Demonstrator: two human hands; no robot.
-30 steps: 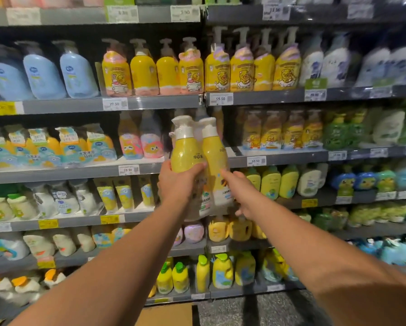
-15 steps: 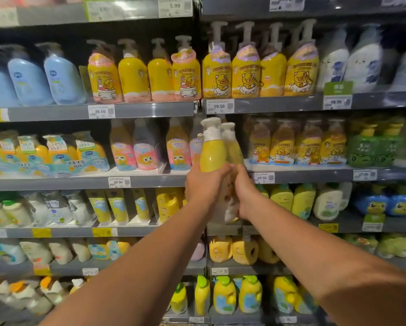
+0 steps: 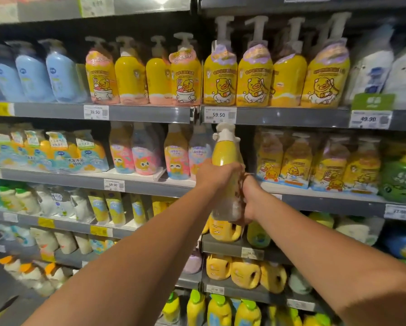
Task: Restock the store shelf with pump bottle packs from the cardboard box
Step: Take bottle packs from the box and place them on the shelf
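Head view: left hand [image 3: 215,175] & right hand [image 3: 250,204] wrapped round pump bottle pack [image 3: 225,154], placing step; nxt needs upright push into shelf [image 3: 326,202] gap.

My left forearm [image 3: 138,255] and right forearm [image 3: 326,243] are bare along their whole visible length, from the lower edge of view to the wrists. My left hand [image 3: 217,175] and right hand [image 3: 251,203] are bare too. A thin brown strand [image 3: 243,180] shows at my right wrist; whether I wear it, I cannot tell.
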